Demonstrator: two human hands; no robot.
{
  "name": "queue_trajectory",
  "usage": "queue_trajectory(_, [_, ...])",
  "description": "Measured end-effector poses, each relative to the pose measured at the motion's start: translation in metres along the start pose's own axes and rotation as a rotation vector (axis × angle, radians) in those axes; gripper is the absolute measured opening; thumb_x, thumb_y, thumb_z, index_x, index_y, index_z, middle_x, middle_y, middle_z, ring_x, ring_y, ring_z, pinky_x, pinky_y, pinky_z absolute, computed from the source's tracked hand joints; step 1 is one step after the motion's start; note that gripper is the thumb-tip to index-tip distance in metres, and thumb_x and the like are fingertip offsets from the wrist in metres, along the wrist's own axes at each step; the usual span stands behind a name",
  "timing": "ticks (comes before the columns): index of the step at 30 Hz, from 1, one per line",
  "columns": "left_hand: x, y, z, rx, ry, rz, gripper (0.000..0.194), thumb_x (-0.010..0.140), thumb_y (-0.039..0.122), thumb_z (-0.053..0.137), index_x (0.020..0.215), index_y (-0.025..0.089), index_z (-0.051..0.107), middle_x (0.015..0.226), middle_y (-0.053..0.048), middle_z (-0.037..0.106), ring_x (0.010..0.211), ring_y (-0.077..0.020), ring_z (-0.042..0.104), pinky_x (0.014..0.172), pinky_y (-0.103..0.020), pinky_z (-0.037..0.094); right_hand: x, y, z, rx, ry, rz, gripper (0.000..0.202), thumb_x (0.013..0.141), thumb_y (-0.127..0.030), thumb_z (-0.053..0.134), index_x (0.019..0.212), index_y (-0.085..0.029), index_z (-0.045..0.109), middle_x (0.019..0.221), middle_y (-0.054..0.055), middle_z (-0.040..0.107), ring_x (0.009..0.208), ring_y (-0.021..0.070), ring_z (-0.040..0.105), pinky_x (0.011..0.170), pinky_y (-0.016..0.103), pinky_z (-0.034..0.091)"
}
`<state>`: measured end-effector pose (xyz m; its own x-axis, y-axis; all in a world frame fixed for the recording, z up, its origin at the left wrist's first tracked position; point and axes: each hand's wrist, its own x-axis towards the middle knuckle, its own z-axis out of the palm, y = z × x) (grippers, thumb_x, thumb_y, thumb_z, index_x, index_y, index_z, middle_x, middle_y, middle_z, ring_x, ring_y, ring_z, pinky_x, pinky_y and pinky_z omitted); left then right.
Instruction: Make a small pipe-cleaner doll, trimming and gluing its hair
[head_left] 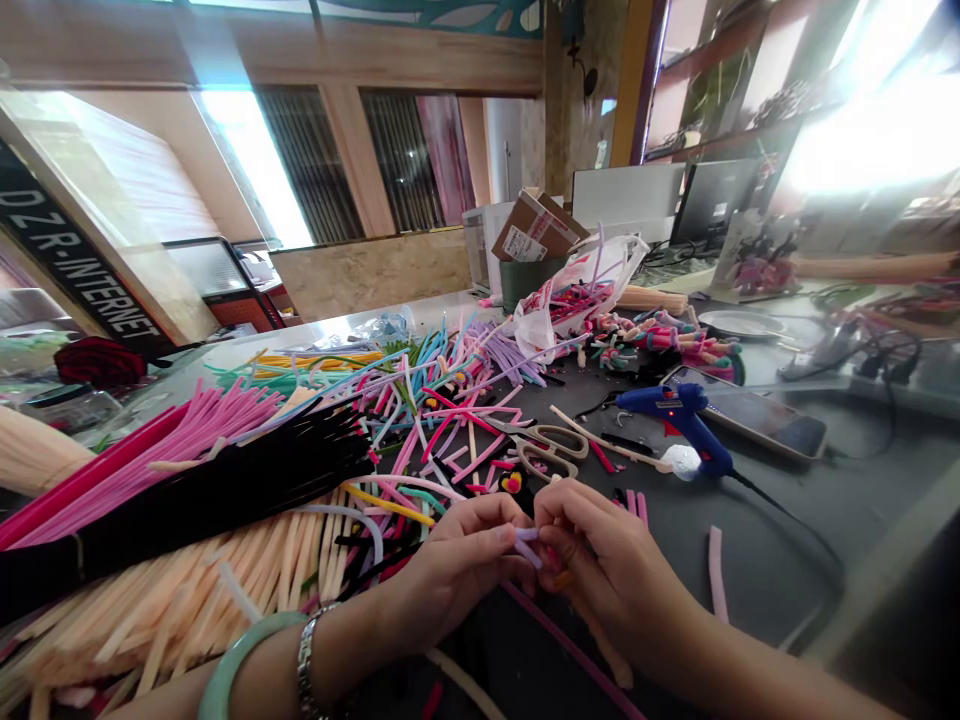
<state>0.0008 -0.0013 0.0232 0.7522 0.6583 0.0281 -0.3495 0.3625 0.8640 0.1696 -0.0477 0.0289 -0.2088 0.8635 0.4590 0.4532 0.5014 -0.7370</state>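
While left hand (450,567) and right hand (611,555) pinch thin purple fuzzy stick (527,536), low mid-frame, best squeeze gently, bend slowly.

lavender fuzzy stem (528,557), in two short visible lengths, upper nearly level, lower slanting down rightward, partly hidden, held in lower centre of frame

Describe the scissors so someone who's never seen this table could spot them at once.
On the dark tabletop, find the blue glue gun at the right. Left of it, just beyond the right hand, the scissors lie at the edge of the heap of coloured stems. Their rounded, dull greyish handle loops stand out among thin, colourful strips.
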Motion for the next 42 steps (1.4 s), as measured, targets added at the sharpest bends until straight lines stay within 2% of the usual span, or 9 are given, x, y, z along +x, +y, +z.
queue_trajectory(4, [0.002, -0.001, -0.001, -0.033, 0.034, -0.004, 0.011, 0.082, 0.021, 0.061, 0.08, 0.011, 0.057, 0.076, -0.008, 0.063, 0.074, -0.0208, 0.064, 0.072, -0.032, 0.044, -0.001, 0.003, 0.002, -0.08, 0.013, -0.043, 0.019, 0.093, -0.015, 0.036, 0.077, -0.022, 0.045, 0.075, 0.0, 0.054, 0.059, 0.0114, 0.051, 0.058, 0.021, 0.042])
queue_trajectory(7, [0.004, -0.001, 0.0, -0.087, 0.031, -0.007, 0.014, 0.082, 0.023, 0.061, 0.079, 0.01, 0.057, 0.068, -0.005, 0.06, 0.065, -0.0178, 0.063, 0.066, -0.029, 0.043, -0.002, 0.003, 0.002, -0.119, 0.026, -0.046, 0.019, 0.093, -0.016, 0.036, 0.078, -0.023, 0.046, 0.076, 0.0, 0.056, 0.062, 0.0121, 0.053, 0.061, 0.022, 0.043])
queue_trajectory(12, [0.006, 0.002, 0.001, -0.13, 0.046, -0.026, 0.017, 0.082, 0.019, 0.058, 0.069, 0.01, 0.057, 0.058, 0.001, 0.049, 0.049, -0.0088, 0.049, 0.06, -0.027, 0.04, -0.003, 0.004, 0.002, -0.176, 0.044, -0.039, 0.018, 0.093, -0.015, 0.037, 0.081, -0.022, 0.048, 0.078, 0.0, 0.057, 0.064, 0.0126, 0.055, 0.061, 0.022, 0.044])
queue_trajectory(18, [0.006, 0.003, -0.001, -0.128, 0.043, -0.074, 0.011, 0.078, 0.015, 0.061, 0.069, 0.01, 0.059, 0.056, 0.001, 0.049, 0.048, -0.0087, 0.049, 0.061, -0.028, 0.038, -0.005, 0.005, 0.001, -0.253, 0.112, -0.1, 0.018, 0.093, -0.014, 0.038, 0.082, -0.021, 0.051, 0.078, 0.002, 0.062, 0.064, 0.0125, 0.06, 0.059, 0.021, 0.044])
queue_trajectory(22, [0.004, 0.002, 0.0, -0.073, 0.023, -0.125, 0.013, 0.074, 0.017, 0.067, 0.067, 0.01, 0.06, 0.056, 0.0, 0.052, 0.05, -0.0104, 0.052, 0.058, -0.027, 0.038, -0.005, 0.003, 0.0, -0.187, 0.114, -0.018, 0.016, 0.093, -0.02, 0.042, 0.083, -0.022, 0.054, 0.06, -0.004, 0.06, 0.049, 0.01, 0.056, 0.049, 0.019, 0.041])
queue_trajectory(25, [0.003, 0.002, -0.001, -0.009, 0.033, -0.114, 0.016, 0.073, 0.022, 0.07, 0.067, 0.01, 0.061, 0.057, -0.001, 0.053, 0.051, -0.0108, 0.053, 0.054, -0.024, 0.036, -0.004, 0.002, -0.001, -0.014, 0.04, 0.127, 0.018, 0.093, -0.026, 0.042, 0.079, -0.022, 0.054, 0.059, -0.004, 0.059, 0.05, 0.0105, 0.056, 0.05, 0.019, 0.042])
queue_trajectory(30, [-0.002, 0.004, -0.002, 0.254, 0.043, 0.066, 0.018, 0.08, 0.028, 0.065, 0.074, 0.011, 0.062, 0.062, -0.002, 0.056, 0.057, -0.0111, 0.051, 0.056, -0.024, 0.037, -0.002, -0.001, -0.002, 0.262, -0.036, 0.317, 0.025, 0.092, -0.04, 0.046, 0.08, -0.021, 0.056, 0.064, -0.002, 0.059, 0.053, 0.0111, 0.056, 0.046, 0.019, 0.043])
queue_trajectory(37, [-0.007, 0.01, 0.0, 0.703, 0.03, 0.196, 0.019, 0.086, 0.031, 0.055, 0.078, 0.014, 0.057, 0.069, 0.0, 0.048, 0.064, -0.0122, 0.043, 0.06, -0.025, 0.034, 0.0, -0.005, -0.005, 0.118, -0.061, 0.157, 0.015, 0.087, -0.032, 0.055, 0.083, -0.021, 0.064, 0.067, -0.002, 0.063, 0.059, 0.0117, 0.057, 0.054, 0.02, 0.045])
queue_trajectory(42, [-0.007, 0.017, -0.005, 1.113, -0.071, 0.327, 0.012, 0.085, 0.02, 0.05, 0.079, 0.014, 0.057, 0.076, -0.005, 0.053, 0.069, -0.0149, 0.049, 0.066, -0.027, 0.039, -0.004, 0.003, -0.002, -0.09, -0.024, 0.032, 0.005, 0.084, -0.019, 0.059, 0.082, -0.022, 0.063, 0.07, -0.003, 0.063, 0.061, 0.0112, 0.059, 0.058, 0.019, 0.045])
